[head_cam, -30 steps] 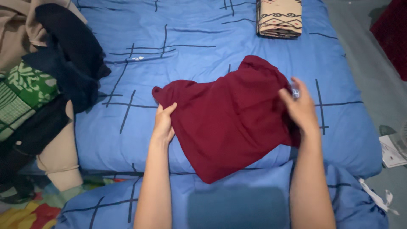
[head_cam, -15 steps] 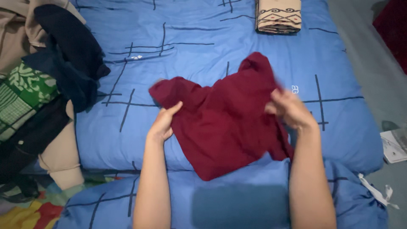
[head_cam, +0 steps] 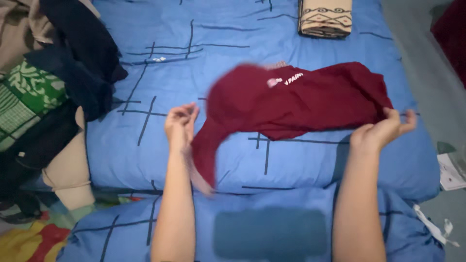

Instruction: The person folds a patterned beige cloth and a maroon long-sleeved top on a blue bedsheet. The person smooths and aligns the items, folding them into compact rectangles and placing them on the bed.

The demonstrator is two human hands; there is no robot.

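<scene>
A bed (head_cam: 145, 155) covered in a blue sheet crossed with thin dark lines carries a dark red garment (head_cam: 310, 99), spread across its middle and partly lifted off the sheet. A folded beige cloth with a dark pattern (head_cam: 325, 18) lies at the far edge, well apart from the garment. A heap of dark, green-patterned and tan clothes (head_cam: 53, 92) sits along the left side of the bed.

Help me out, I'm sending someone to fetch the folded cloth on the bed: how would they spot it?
Start at the blue bedspread crossed by dark lines and look to its far edge. The folded cloth sits there alone, a neat beige stack with dark patterned bands, unlike the loose maroon shirt nearer.
</scene>
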